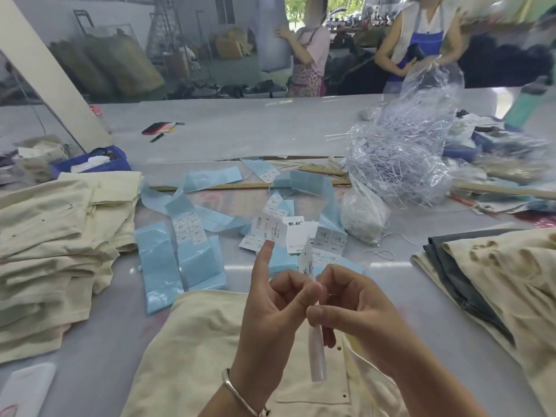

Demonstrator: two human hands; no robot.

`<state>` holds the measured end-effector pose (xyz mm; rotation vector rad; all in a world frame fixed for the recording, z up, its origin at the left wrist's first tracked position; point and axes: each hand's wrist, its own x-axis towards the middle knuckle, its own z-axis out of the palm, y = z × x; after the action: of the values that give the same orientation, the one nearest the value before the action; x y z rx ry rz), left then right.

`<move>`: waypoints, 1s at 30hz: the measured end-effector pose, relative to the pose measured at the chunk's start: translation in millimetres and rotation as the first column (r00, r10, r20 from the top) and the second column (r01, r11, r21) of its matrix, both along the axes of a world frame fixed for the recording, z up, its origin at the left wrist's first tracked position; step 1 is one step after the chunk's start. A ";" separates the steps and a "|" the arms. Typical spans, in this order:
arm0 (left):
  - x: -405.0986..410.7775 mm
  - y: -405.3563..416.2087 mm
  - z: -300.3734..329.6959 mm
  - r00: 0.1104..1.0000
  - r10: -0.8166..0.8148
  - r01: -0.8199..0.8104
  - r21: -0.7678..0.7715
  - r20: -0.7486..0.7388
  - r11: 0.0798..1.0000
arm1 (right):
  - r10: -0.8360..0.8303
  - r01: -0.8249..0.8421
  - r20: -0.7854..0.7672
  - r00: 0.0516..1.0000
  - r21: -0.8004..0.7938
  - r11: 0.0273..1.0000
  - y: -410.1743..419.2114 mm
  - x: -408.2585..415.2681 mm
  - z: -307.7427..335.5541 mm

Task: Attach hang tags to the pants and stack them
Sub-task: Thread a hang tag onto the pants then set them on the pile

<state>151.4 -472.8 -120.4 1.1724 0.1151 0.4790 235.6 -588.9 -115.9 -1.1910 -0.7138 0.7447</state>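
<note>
Cream pants (210,356), one pair, flat at near table edge. Hands, two: left hand (270,314) and right hand (352,308) both curled, pinching one white hang tag (307,260) above the pants. Folded stacks, two: left stack (51,254), right stack (496,272). Blue label strips (180,260), several.

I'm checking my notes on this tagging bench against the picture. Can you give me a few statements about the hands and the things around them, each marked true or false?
1. Both hands, left hand and right hand, pinch a hang tag between them. True.
2. A cream pair of pants lies under the hands. True.
3. The stack of cream pants sits to the person's right. False: it is to the left.
4. The label strips on the table have red backing. False: light blue.
5. The left wrist bears a bracelet. True.
</note>
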 end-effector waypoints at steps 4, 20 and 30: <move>-4.7 -1.9 2.1 0.998 0.057 -0.056 0.030 -0.002 0.998 | 0.051 -0.050 -0.035 0.998 0.037 0.998 -4.2 -2.8 4.3; -16.3 -7.0 5.9 0.990 0.136 -0.138 0.053 0.040 0.989 | 0.083 -0.075 -0.070 0.994 0.113 0.991 -3.5 -16.1 10.5; -11.5 -8.7 8.2 0.993 0.110 -0.111 0.029 0.031 0.993 | 0.002 0.003 -0.046 0.999 0.107 0.994 -4.7 -11.9 6.8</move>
<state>139.9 -481.6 -112.2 1.1924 0.1484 0.5969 223.7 -593.6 -109.1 -1.0739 -0.7069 0.7228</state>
